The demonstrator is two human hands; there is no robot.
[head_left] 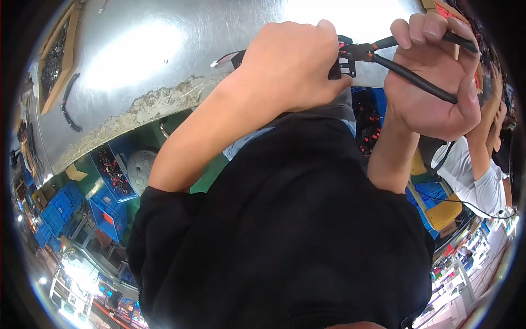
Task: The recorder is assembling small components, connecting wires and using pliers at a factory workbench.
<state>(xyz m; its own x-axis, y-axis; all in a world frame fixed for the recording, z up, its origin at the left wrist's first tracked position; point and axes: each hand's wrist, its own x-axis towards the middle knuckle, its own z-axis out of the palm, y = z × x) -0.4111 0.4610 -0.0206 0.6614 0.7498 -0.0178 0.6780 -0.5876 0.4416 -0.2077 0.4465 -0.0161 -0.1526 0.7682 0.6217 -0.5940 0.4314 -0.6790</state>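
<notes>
My left hand point(290, 66) is closed around a small black plastic part with slots point(348, 67), near the table's front edge. Most of that part is hidden by the fingers. A short dark lead with a white connector point(213, 64) sticks out on the left side of the fist. In my right hand point(424, 104) is a pair of pliers point(413, 76) with black handles, spread apart between the fingers and the palm. The metal jaws of the pliers touch or overlap the right end of the black part, beside red wire; I cannot tell whether they bite on anything.
The metal table point(164, 60) has a worn front edge. On its left stand an open cardboard box point(67, 74) of small dark parts and a short black cable point(67, 104). Blue bins point(112, 211) sit below. A co-worker in a white shirt point(466, 170) is close on the right.
</notes>
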